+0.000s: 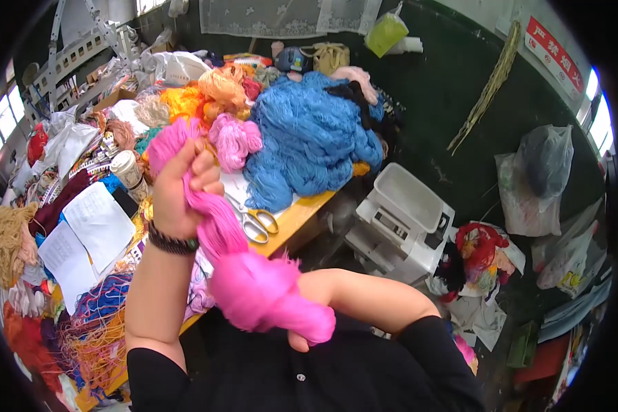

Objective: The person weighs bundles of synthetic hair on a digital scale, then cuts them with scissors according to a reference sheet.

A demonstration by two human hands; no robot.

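1. Right, our left hand [189, 180] is closed in a fist around the long, glossy bright-pink yarn hank [216, 223], a narrow grip with the fingers curled over the strands.
2. Above that fist a bunched end of the hank sticks out; below it, the strands run down and across into a thick, rounded bundle in front of our black shirt [309, 378].
3. Over at the lower end, our right hand [299, 341] is mostly hidden by the yarn, just a fingertip showing beneath it, so we can't tell how wide or tight that grip is.
4. Just beside the left grip, we've got the pale-pink yarn bundle [232, 141], and past it the big, tangled blue yarn pile [309, 137].
5. Between the hank and that blue pile lie the metal scissors with yellow and pale handles [257, 223], near the edge of the yellow wooden table [299, 214].
6. On the other side of our fist sit the handwritten white papers [99, 223], and well apart, beyond the table, stands the white scale with a shallow tray [408, 199].
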